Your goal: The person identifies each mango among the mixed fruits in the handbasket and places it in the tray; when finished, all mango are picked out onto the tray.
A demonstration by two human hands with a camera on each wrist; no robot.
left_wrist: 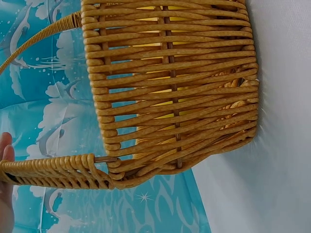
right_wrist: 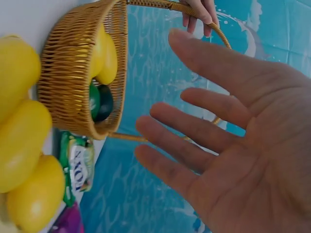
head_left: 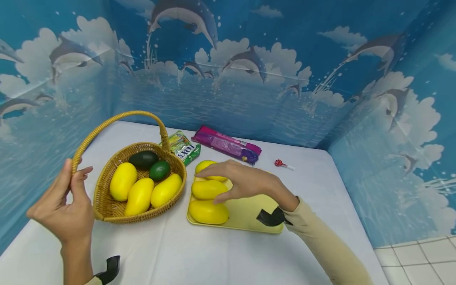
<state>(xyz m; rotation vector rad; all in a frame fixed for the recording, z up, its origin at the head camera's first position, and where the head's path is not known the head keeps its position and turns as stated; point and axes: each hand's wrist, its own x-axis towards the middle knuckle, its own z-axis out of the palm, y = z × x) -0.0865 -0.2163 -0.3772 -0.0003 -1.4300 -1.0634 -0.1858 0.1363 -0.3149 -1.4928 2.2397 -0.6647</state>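
My left hand (head_left: 67, 202) pinches the arched handle (head_left: 122, 115) of a woven wicker basket (head_left: 100, 198) between thumb and fingers. Inside the basket lie yellow mangoes (head_left: 123, 181) and two dark green avocados (head_left: 143, 160). In the left wrist view the basket's side (left_wrist: 170, 97) fills the middle, with its base at the white tablecloth. My right hand (head_left: 238, 180) hovers over a pale yellow tray (head_left: 246, 211) holding three more mangoes (head_left: 208, 212). Its fingers are spread and relaxed, and the right wrist view shows the palm (right_wrist: 248, 160) holding nothing.
Behind the basket and tray lie a green FOX'S packet (head_left: 187, 148) and a long purple packet (head_left: 228, 144). A red lollipop (head_left: 281, 163) is at the right rear. A blue dolphin-print curtain (head_left: 228, 87) surrounds the back and sides of the table.
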